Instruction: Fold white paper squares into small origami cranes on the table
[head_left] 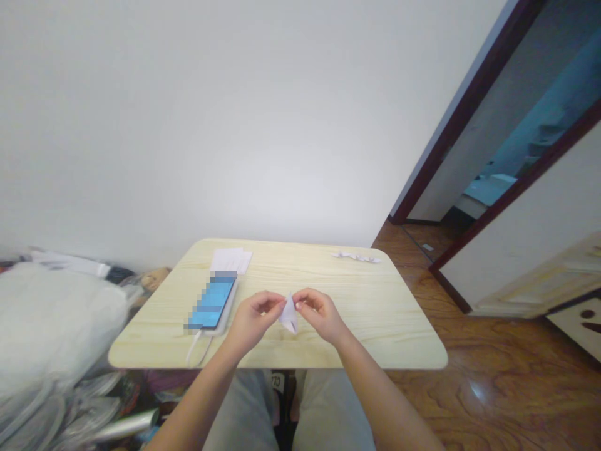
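Observation:
A small piece of folded white paper (289,316) is held up between my two hands, over the front middle of the wooden table (375,313). My left hand (256,316) pinches its upper left edge between thumb and fingertips. On the other side, my right hand (322,313) pinches the upper right edge in the same way. The paper comes to a point at the top and has creased, layered flaps at the bottom. Its back side is hidden from me.
Left on the table lies a phone (213,304) with a lit blue screen and a white cable (193,346). Behind it are white paper sheets (230,258). Small folded white paper pieces (357,257) line the back right. Plastic-wrapped items (56,319) crowd the floor at left.

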Action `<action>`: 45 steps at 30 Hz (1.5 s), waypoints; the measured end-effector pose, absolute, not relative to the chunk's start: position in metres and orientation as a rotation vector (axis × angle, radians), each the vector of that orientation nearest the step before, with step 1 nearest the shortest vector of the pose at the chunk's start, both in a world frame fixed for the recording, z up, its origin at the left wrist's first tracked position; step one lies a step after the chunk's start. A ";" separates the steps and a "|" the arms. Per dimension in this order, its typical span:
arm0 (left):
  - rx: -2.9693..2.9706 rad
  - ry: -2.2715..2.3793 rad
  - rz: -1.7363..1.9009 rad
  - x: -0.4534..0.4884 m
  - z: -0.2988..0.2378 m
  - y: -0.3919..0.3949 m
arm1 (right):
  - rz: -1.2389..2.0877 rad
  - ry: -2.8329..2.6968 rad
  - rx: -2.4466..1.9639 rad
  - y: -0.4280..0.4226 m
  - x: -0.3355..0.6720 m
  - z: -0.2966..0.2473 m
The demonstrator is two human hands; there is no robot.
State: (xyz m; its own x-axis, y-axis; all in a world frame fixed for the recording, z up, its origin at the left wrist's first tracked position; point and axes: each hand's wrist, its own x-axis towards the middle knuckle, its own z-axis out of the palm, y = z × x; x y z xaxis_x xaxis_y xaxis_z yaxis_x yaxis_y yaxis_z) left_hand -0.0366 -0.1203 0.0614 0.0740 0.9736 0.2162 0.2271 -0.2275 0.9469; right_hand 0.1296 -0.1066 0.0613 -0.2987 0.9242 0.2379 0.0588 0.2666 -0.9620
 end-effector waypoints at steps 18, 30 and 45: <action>1.492 1.220 1.282 -0.028 0.057 -0.125 | 1.109 -1.439 -0.971 -0.114 0.126 0.064; 1.620 1.081 1.256 -0.028 0.070 -0.137 | 1.103 -1.383 -0.975 -0.112 0.133 0.063; 1.621 1.249 1.313 -0.020 0.063 -0.130 | 1.179 -1.360 -0.904 -0.119 0.138 0.067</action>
